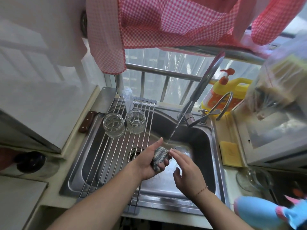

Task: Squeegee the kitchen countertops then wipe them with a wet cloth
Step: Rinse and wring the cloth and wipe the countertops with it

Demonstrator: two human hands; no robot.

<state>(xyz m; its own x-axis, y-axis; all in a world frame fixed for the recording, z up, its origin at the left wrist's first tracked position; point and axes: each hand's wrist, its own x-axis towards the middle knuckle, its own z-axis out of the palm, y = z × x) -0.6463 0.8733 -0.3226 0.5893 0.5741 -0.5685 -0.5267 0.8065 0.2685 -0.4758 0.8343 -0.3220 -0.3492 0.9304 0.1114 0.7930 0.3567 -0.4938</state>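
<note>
My left hand point(149, 161) grips a balled-up grey and white striped cloth point(159, 157) over the steel sink point(214, 146), its fingers curled round it. My right hand point(187, 170) hovers just right of the cloth, fingers straight, fingertips close to the cloth's top edge. The tap point(201, 83) is running, and its stream point(173, 131) falls into the basin just beyond my hands. No squeegee is in view.
A roll-up wire rack point(99, 155) covers the sink's left half, with two upturned glass jars point(114, 125) on it. A knife point(87, 121) lies at its left. A yellow soap bottle point(226, 95), yellow sponge point(230, 153) and glass bowl point(254, 179) sit right. A checked apron point(149, 30) hangs overhead.
</note>
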